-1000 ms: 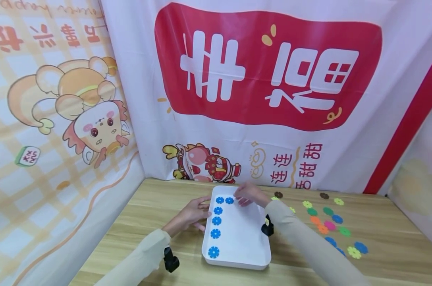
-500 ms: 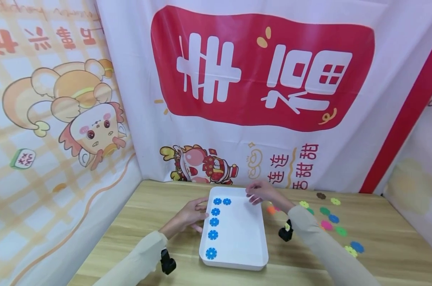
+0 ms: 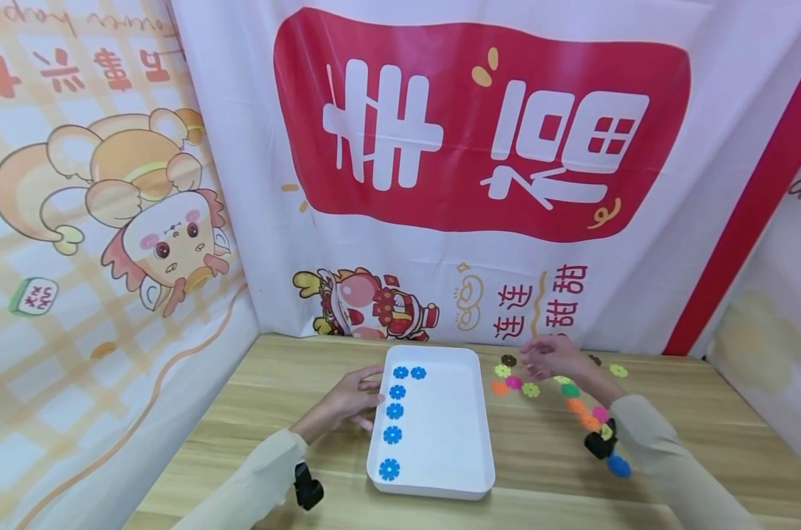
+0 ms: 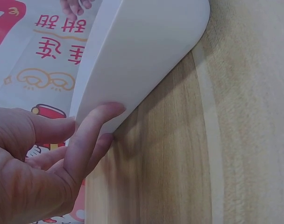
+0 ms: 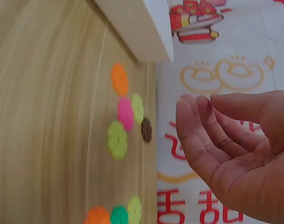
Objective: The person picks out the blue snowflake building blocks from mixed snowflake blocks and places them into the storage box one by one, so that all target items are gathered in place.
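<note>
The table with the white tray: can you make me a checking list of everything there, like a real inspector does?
Surface: wooden table, with visible grain.
Job's things: white tray with six blue discs in it; loose discs of mixed colours to its right, some partly hidden by the arm.
Clutter: nothing seen.
Hands: left hand touches the tray's side; right hand is near the loose discs, no disc seen in it.
Cables: nothing seen.
Surroundings: printed cloth behind the table.
</note>
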Demonstrator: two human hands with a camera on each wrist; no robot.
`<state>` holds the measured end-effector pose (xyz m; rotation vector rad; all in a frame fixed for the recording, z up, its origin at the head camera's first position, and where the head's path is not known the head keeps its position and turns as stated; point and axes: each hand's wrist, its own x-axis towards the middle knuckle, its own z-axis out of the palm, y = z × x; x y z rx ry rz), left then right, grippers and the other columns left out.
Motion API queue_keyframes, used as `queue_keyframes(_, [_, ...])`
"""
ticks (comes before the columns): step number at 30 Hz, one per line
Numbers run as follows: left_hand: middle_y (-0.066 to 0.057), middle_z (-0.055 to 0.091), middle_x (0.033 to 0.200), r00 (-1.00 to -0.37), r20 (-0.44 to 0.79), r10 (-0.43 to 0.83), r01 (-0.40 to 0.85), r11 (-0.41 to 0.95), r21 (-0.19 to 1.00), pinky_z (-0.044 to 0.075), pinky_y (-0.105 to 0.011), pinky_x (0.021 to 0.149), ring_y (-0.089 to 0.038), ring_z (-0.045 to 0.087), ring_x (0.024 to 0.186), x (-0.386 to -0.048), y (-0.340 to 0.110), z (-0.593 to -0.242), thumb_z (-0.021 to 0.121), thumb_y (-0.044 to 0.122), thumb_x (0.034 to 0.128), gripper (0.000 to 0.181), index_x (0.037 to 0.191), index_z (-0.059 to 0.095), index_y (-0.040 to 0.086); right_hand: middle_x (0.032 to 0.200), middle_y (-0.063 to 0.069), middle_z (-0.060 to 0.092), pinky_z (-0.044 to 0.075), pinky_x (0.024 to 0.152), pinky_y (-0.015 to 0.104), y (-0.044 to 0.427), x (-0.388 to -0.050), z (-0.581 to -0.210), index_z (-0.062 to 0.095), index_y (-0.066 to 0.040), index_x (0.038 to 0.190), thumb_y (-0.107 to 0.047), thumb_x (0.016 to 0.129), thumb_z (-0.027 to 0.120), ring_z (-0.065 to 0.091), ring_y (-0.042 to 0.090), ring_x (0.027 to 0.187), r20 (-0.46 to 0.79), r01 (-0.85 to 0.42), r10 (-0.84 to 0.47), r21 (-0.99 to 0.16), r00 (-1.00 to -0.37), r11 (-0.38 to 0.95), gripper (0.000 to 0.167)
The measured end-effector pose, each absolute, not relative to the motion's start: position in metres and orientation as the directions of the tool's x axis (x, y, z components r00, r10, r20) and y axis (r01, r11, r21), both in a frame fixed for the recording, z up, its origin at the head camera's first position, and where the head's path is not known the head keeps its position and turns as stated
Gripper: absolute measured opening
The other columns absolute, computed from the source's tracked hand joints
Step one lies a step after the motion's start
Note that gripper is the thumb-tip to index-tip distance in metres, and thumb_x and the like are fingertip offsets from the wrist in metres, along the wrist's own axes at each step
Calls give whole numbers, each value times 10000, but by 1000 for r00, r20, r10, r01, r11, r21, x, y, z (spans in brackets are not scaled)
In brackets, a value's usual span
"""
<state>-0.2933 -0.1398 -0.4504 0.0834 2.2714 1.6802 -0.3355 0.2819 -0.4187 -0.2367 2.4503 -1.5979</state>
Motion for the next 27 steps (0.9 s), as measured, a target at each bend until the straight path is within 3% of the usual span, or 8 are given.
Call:
queue_keyframes(5, [-287,510,1530,-946,-214,242,-137,300,944,676,-403,574,-339,754,1010,-294,-141,-452,642,-7,1007,664,1613,384,76,1048,140,739,667,902,512,323,-329,-423,513,183,1327,-97,1056,608,763,287,927,-69,-31,-219,-906,-973,422,401])
queue_keyframes(9, [-283,508,1534,-946,-218,241,-140,302,943,678,-403,584,-356,748,1035,-294,-140,-453,641,4,1011,658,1613,387,83,1188,286,704,651,929,547,364,-329,-435,455,186,1398,-178,1087,578,739,390,1042,-82,-34,-225,-882,-971,470,493])
queue_keyframes(16, [-262,507,1545,-944,-233,233,-155,311,938,676,-389,582,-340,753,1023,-294,-140,-451,643,25,1018,656,1617,383,92,1463,303,561,612,987,555,421,-318,-437,437,69,1508,-375,1065,591,645,359,1202,-211,42,-218,-804,-953,594,646])
queue_keyframes(19, [-263,506,1545,-944,-234,231,-157,311,937,675,-390,580,-343,751,1031,-294,-141,-450,648,23,1014,656,1613,390,90,1464,309,550,611,973,554,442,-313,-440,420,64,1527,-371,1065,589,631,361,1198,-213,28,-226,-783,-951,621,657])
queue_keyframes(27, [-261,486,1562,-941,-245,233,-167,309,936,684,-404,608,-344,740,1072,-295,-140,-452,652,23,1010,665,1615,385,91,1356,254,636,627,833,369,480,-304,-456,454,63,1511,-317,1064,615,642,247,1091,-266,23,-263,-741,-927,671,608])
